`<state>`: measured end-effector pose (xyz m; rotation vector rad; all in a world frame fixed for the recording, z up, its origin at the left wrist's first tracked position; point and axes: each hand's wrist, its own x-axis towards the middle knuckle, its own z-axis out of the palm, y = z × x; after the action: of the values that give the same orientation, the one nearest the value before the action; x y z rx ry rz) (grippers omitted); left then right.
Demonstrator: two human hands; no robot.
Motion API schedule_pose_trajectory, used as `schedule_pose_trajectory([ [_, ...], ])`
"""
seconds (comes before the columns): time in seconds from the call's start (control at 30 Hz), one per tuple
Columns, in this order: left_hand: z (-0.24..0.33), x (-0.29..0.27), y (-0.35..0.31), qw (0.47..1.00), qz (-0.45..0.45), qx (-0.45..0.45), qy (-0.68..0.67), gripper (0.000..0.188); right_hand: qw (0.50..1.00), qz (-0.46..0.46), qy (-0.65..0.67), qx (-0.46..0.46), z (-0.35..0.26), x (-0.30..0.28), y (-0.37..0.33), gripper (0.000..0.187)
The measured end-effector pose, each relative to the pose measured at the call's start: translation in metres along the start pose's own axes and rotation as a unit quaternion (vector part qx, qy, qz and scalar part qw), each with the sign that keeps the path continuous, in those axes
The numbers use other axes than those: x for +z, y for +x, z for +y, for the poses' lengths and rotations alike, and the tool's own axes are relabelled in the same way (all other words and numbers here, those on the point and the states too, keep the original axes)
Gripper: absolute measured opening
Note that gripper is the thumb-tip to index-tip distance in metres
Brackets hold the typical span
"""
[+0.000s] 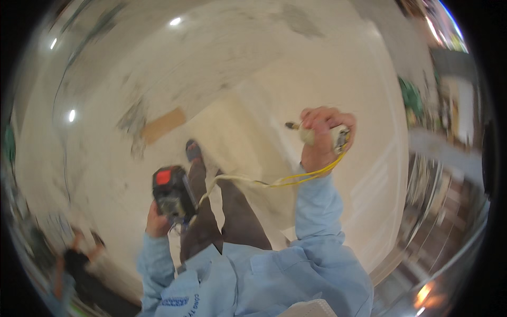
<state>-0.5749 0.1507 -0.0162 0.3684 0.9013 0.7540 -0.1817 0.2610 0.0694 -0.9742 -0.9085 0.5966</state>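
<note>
Head view: nearest you is your light blue jacket (237, 269), with dark blue lettering (174, 301) printed on the chest at the lower edge, part of it smeared. Beside that, a white folded piece (312, 309) is cut off by the edge of the picture. Your hands are well apart. Your left hand (157, 222) is clamped on a dark power tool (177, 199), its block-shaped end up and a red patch (164, 176) on top; blur hides its finer markings, and most of your fingers are behind it. Your right hand (323, 134), farther forward, grips a whitish fitting (308, 136) with a dark tip poking out on the left; your fingers cover much of it. Yellow wires (317, 173) hang in a curve from its right end and run on into a pale cord (232, 177) that reaches towards the tool; you cannot tell whether it joins there. Below are your dark trousers (240, 211) and one shoe (194, 151), on a pale, smudged floor (338, 79). Beyond the shoe lies a flat brown piece (163, 125). At the lower left, another person (84, 274) is bent and blurred. Far right, a green heap (411, 96) sits near blurred clutter.
</note>
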Motion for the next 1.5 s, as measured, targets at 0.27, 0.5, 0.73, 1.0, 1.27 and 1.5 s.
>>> schedule_pose_trajectory([
  [0.27, 0.147, 0.099, 0.163, 0.962, -0.163, 0.059, 0.210, 0.066, 0.937, 0.224, -0.268, -0.012, -0.049, -0.056, -0.032, 0.024],
  [0.5, 0.121, 0.269, 0.326, 0.941, -0.268, 0.077, 0.192, 0.054, 0.859, 0.432, -0.261, -0.088, -0.102, -0.139, -0.010, 0.018],
  [0.73, 0.055, 0.409, 0.451, 0.909, -0.170, 0.206, 0.320, 0.058, 0.815, 0.469, -0.257, -0.224, -0.118, -0.252, 0.118, 0.018],
  [1.0, 0.044, 0.456, 0.474, 0.886, -0.146, 0.251, 0.361, 0.060, 0.818, 0.502, -0.213, -0.185, -0.058, -0.357, 0.240, 0.025],
  [1.27, 0.040, 0.460, 0.478, 0.857, -0.170, 0.276, 0.400, 0.065, 0.832, 0.506, -0.171, -0.150, 0.023, -0.420, 0.310, 0.029],
  [1.5, 0.040, 0.460, 0.477, 0.829, -0.160, 0.316, 0.432, 0.069, 0.814, 0.457, -0.311, -0.178, 0.042, -0.445, 0.316, 0.024],
])
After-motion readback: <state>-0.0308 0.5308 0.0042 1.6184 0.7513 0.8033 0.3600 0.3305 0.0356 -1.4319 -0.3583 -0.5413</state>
